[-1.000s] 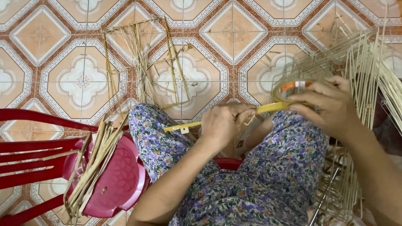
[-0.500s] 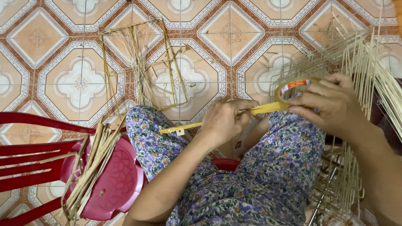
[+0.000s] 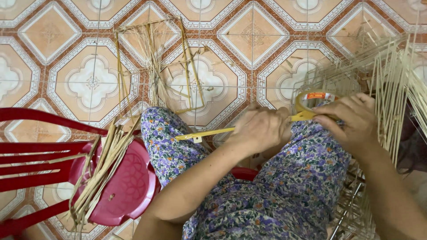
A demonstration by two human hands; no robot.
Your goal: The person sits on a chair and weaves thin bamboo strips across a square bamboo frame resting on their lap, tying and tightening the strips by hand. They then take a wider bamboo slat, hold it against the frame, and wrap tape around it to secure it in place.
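Item: tape roll (image 3: 311,103), gripped in right hand (image 3: 351,122). Left hand (image 3: 260,129) closed on its yellow strip (image 3: 204,134), pulled taut over lap. Step: drawing out tape; next needs firm, straight tension.

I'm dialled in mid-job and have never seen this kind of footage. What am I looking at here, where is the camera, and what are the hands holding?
There is no machine: a seated person in flowered clothing works with two bare hands. The single picture comes from a camera worn on their head, looking down over their lap to a patterned tiled floor.

The right hand grips a roll of yellowish tape. The left hand is closed around a yellow strip that runs from the roll and sticks out past the knee; it looks like pulled-out tape, though I cannot be sure.

Beside the right hand stands a frame of thin pale upright reeds. To the left is a red plastic chair with a bundle of dried straw strips lying across it. More loose straw lies on the floor ahead.
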